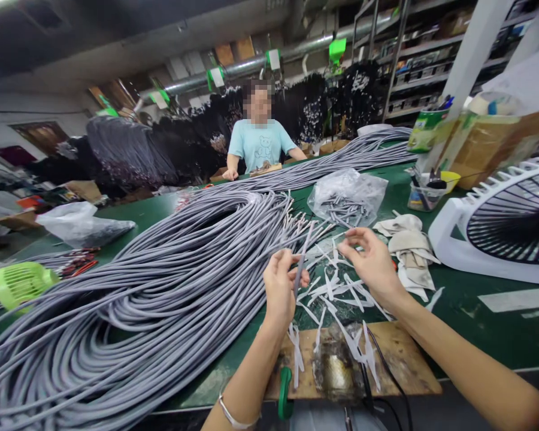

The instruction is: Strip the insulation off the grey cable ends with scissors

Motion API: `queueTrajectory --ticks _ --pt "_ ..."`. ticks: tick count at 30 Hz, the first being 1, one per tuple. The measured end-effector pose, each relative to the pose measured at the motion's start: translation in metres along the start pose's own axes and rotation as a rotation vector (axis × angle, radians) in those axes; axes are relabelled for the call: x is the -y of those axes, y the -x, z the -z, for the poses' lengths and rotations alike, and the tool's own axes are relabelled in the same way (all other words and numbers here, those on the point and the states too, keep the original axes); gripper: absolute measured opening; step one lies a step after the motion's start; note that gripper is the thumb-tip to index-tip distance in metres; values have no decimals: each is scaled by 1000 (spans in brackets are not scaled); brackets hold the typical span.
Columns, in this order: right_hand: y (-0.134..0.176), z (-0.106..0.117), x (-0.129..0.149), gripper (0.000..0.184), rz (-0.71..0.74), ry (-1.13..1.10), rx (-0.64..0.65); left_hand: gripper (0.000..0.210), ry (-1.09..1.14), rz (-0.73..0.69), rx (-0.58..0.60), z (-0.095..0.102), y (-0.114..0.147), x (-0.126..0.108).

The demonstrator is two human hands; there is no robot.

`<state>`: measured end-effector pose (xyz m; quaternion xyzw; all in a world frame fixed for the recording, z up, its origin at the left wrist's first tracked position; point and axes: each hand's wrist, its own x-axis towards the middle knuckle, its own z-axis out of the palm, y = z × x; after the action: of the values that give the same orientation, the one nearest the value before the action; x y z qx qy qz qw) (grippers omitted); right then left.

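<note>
My left hand [281, 287] is closed on a grey cable [302, 254], whose upper end points up and slightly right between the fingers. To its right, my right hand [371, 263] is raised with fingers curled and the tips close to the thumb. Whatever it pinches, if anything, is too small to make out. White plastic strips [330, 287] lie scattered on the green table below both hands. Left of my hands spreads a large coil of grey cables [161, 269], its bared ends gathered beside my left hand. A clear bag [348, 194] of short grey pieces lies beyond my right hand.
A small metal device [336, 368] with black cords sits on a wooden board [404, 359] at the near edge, by a green clamp [285, 392]. Right stand a white fan [512, 221] and cloth gloves [408, 251]. Across the table sits a person [263, 143].
</note>
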<state>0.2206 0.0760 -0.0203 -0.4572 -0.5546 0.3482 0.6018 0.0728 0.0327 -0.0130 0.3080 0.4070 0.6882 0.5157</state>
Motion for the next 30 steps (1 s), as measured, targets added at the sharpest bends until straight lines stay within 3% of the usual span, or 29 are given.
queueTrajectory --ticks 2,4,9,12,17,21,24,26,30 --pt "1 7 6 24 149 165 -133 23 -111 -32 80 1 2 1" --pt "7 10 13 23 255 290 -166 22 -209 -71 124 2 4 2" --pt "26 6 22 10 570 572 29 19 -343 -155 135 3 8 -2" --pt "29 4 23 6 745 680 67 18 -379 -220 167 4 10 -5" --pt "28 9 27 4 755 696 2 16 -407 -302 232 6 11 -5" --pt "38 13 26 19 823 514 -143 16 -376 -227 198 7 10 -1" --pt "46 10 21 25 931 474 -57 16 -307 -152 217 6 10 1" --pt "47 5 17 28 886 517 42 16 -280 -136 257 5 10 1" --pt "40 -2 14 26 721 521 80 23 -245 -84 319 2 13 1"
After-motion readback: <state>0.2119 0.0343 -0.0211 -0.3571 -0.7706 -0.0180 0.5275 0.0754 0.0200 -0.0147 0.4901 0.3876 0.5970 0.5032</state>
